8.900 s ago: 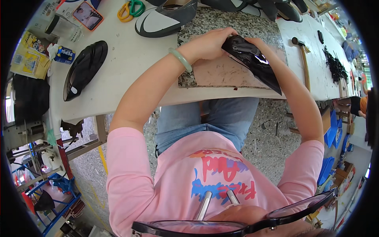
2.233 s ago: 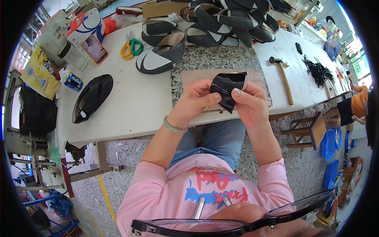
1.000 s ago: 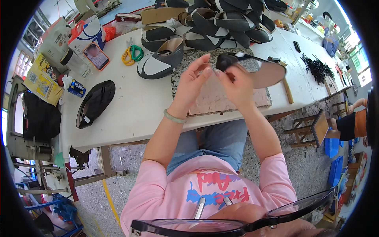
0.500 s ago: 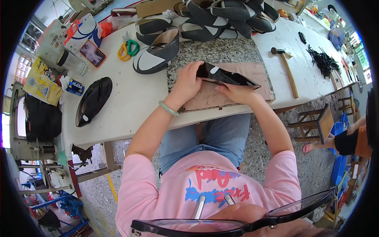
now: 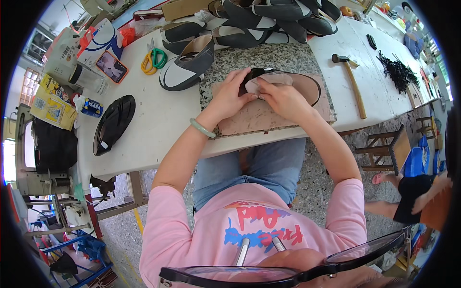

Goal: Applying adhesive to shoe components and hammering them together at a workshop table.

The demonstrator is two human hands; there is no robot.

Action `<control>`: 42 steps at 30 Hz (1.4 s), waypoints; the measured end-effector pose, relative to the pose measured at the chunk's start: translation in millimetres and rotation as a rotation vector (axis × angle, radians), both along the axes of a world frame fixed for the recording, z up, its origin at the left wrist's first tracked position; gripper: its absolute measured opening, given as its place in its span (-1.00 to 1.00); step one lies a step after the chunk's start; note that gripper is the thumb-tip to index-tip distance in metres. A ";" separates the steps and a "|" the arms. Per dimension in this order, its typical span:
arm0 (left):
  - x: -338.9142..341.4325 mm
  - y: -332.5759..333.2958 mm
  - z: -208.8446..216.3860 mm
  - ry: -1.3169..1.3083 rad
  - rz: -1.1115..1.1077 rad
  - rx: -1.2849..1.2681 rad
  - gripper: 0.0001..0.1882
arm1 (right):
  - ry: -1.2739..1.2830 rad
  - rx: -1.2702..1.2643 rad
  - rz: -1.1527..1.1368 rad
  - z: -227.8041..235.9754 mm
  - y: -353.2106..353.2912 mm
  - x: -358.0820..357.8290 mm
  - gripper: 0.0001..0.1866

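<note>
A black shoe (image 5: 308, 88) held over a board (image 5: 284, 122).
The left hand (image 5: 234, 95) clasps its left end; the right hand (image 5: 284, 100) bends against its middle, any pinch unclear. Uneven pressure could crease its soft upper. Farther left, a can (image 5: 92, 107) hides its contents; beyond, a clear jar (image 5: 91, 80) shows none plainly.

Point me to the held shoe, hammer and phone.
held shoe (image 5: 305, 87): head view, pale brown surface inside its dark edge, toward the right end
hammer (image 5: 355, 88): head view, middle of the wooden handle
phone (image 5: 112, 66): head view, middle of the lit screen
</note>
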State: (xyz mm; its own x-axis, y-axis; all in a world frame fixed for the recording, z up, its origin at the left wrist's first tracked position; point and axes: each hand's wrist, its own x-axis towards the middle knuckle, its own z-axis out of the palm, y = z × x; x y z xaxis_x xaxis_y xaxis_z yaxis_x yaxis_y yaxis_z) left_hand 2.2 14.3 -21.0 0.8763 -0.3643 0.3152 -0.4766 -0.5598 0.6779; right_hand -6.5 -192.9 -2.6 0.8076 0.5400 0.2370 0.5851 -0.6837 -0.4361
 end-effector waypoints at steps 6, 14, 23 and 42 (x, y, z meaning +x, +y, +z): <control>0.6 -7.5 -5.2 -0.083 -0.009 0.007 -0.29 | 0.195 0.457 -0.203 -19.0 5.7 21.6 -0.70; 15.8 -13.9 -5.5 0.208 0.015 -0.152 -0.27 | 0.178 0.597 -0.214 -30.1 8.1 5.3 -0.69; 11.1 -20.9 -4.9 0.024 -0.033 0.053 -0.23 | 0.323 0.665 -0.444 -27.9 2.1 21.4 -0.69; 19.9 10.4 -13.8 -0.067 0.059 0.000 -0.53 | 0.172 -0.452 0.176 -5.0 0.9 -14.2 -0.13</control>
